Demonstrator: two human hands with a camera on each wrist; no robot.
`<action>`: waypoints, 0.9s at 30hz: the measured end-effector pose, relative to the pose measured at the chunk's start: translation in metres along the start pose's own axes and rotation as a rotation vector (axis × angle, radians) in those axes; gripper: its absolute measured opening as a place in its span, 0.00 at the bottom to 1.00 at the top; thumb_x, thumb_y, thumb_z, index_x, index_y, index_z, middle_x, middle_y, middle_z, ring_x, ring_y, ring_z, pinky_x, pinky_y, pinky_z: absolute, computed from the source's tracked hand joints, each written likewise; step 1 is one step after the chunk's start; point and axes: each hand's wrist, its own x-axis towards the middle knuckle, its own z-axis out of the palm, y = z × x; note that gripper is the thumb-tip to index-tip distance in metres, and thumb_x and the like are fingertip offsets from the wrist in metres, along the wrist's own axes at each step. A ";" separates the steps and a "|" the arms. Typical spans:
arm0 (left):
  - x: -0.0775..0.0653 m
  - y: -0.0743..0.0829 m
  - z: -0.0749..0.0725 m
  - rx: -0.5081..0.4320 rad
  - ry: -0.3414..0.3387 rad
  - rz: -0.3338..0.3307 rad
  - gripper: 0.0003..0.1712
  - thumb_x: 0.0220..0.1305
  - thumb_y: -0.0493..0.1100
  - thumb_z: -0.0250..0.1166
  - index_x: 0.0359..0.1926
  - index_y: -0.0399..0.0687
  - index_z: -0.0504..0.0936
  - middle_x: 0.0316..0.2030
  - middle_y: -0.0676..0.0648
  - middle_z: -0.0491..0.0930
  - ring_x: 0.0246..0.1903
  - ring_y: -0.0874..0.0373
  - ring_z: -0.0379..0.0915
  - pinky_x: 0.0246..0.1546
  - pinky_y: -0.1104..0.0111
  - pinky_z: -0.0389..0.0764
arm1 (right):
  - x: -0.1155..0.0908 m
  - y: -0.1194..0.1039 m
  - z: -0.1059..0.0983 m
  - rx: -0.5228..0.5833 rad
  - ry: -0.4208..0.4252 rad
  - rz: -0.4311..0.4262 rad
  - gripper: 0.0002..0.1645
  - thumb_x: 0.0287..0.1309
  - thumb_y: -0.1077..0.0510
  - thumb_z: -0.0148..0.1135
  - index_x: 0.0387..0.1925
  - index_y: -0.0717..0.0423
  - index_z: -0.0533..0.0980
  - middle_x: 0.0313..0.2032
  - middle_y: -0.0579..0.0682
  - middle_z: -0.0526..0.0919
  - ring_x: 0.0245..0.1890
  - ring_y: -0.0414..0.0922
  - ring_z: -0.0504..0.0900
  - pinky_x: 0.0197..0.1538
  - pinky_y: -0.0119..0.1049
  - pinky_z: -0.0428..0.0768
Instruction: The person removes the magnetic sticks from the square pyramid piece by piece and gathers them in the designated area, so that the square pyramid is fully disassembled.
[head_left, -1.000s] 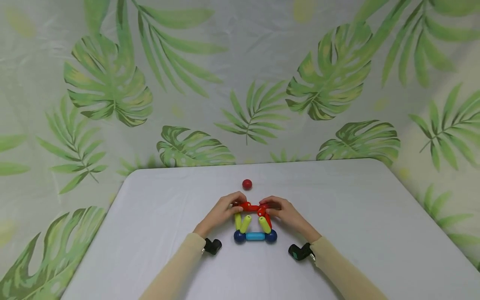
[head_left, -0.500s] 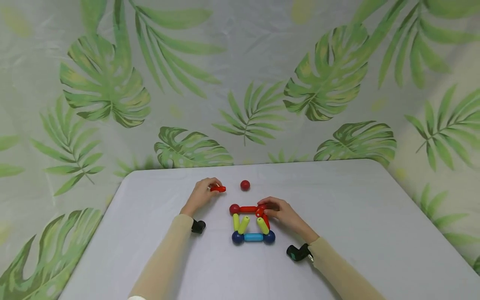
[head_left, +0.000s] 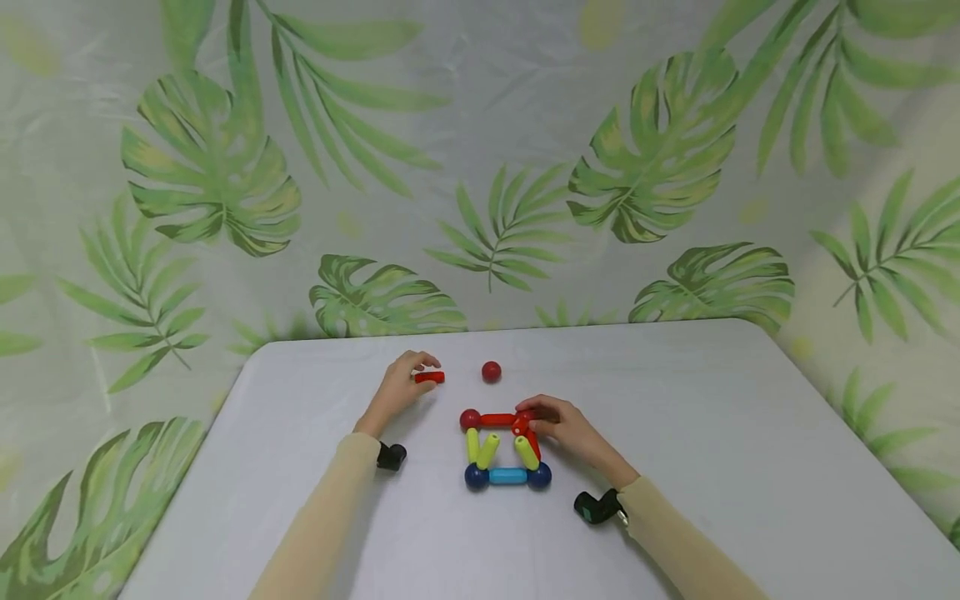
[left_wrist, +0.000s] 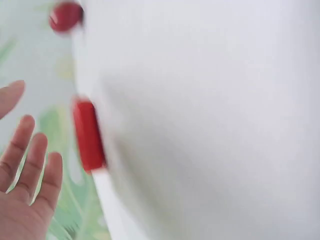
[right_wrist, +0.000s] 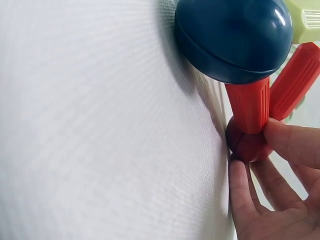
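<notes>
Staged recording set, white table (head_left: pixel 675 433), leaf-print backdrop cloth (head_left: pixel 225 167) behind

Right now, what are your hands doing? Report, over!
Left hand open, beside loose red stick. Right hand pinching red ball on the stick frame. Nothing in the way.

Both arms wear long, close-fitting sleeves of a pale beige, slightly yellowish fabric, smooth and plain with no print or seam detail to be made out. The left sleeve (head_left: pixel 322 521) ends at the wrist in a simple cuff, and the right sleeve (head_left: pixel 675 533) ends the same way. The left hand (head_left: pixel 397 387) and the right hand (head_left: pixel 573 433) are bare, with no rings or gloves showing. At each wrist sits a small black device: the left wrist camera (head_left: pixel 391 456) is a rounded, glossy black housing, and the right wrist camera (head_left: pixel 598 506) is similar but bulkier, with a small teal-green patch on its near face.
</notes>
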 end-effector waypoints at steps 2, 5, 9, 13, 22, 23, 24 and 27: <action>-0.013 0.014 0.006 -0.103 -0.034 0.047 0.14 0.58 0.30 0.66 0.46 0.38 0.78 0.45 0.37 0.77 0.47 0.42 0.73 0.49 0.52 0.74 | 0.000 0.000 0.000 -0.007 0.002 0.006 0.16 0.64 0.66 0.57 0.53 0.56 0.77 0.50 0.52 0.78 0.51 0.51 0.75 0.58 0.49 0.72; -0.036 0.035 0.019 -0.226 -0.135 0.093 0.13 0.60 0.32 0.66 0.46 0.38 0.78 0.44 0.39 0.78 0.45 0.44 0.74 0.47 0.56 0.77 | -0.001 0.000 -0.001 -0.012 0.003 0.004 0.16 0.64 0.66 0.57 0.53 0.56 0.77 0.50 0.52 0.78 0.51 0.51 0.74 0.58 0.49 0.72; -0.063 0.057 0.040 -0.223 -0.228 0.116 0.14 0.58 0.38 0.69 0.44 0.45 0.75 0.41 0.49 0.77 0.43 0.52 0.74 0.45 0.63 0.76 | -0.001 0.000 -0.001 -0.013 -0.002 -0.025 0.16 0.64 0.65 0.56 0.53 0.58 0.76 0.51 0.54 0.78 0.51 0.52 0.74 0.58 0.51 0.71; -0.077 0.067 0.057 -0.135 -0.181 0.131 0.18 0.55 0.38 0.72 0.42 0.51 0.72 0.38 0.55 0.74 0.39 0.58 0.72 0.42 0.67 0.76 | -0.002 -0.004 0.000 -0.009 -0.005 -0.041 0.17 0.64 0.66 0.56 0.54 0.60 0.75 0.51 0.56 0.78 0.52 0.53 0.74 0.58 0.52 0.70; -0.081 0.072 0.062 -0.078 -0.159 0.133 0.18 0.58 0.35 0.69 0.47 0.52 0.73 0.40 0.54 0.77 0.35 0.63 0.75 0.40 0.71 0.78 | -0.013 -0.029 -0.002 -0.004 -0.022 -0.041 0.17 0.64 0.69 0.54 0.55 0.68 0.73 0.52 0.63 0.76 0.54 0.60 0.73 0.58 0.55 0.69; -0.081 0.072 0.061 -0.079 -0.161 0.136 0.18 0.58 0.36 0.68 0.47 0.52 0.73 0.40 0.54 0.77 0.35 0.63 0.75 0.40 0.71 0.78 | -0.012 -0.027 -0.001 -0.003 -0.018 -0.040 0.17 0.64 0.69 0.54 0.55 0.67 0.73 0.53 0.62 0.76 0.54 0.60 0.72 0.58 0.55 0.69; -0.081 0.072 0.061 -0.079 -0.161 0.139 0.18 0.59 0.36 0.68 0.48 0.52 0.74 0.40 0.54 0.77 0.35 0.63 0.75 0.40 0.71 0.78 | -0.010 -0.023 0.000 -0.005 -0.014 -0.040 0.18 0.64 0.68 0.55 0.55 0.66 0.73 0.53 0.62 0.76 0.54 0.59 0.73 0.58 0.55 0.69; -0.082 0.070 0.060 -0.097 -0.151 0.145 0.18 0.60 0.35 0.66 0.49 0.52 0.75 0.40 0.53 0.77 0.35 0.63 0.75 0.39 0.70 0.79 | -0.006 -0.010 0.001 -0.011 -0.005 -0.039 0.17 0.65 0.67 0.55 0.55 0.62 0.74 0.52 0.58 0.77 0.54 0.56 0.73 0.58 0.54 0.70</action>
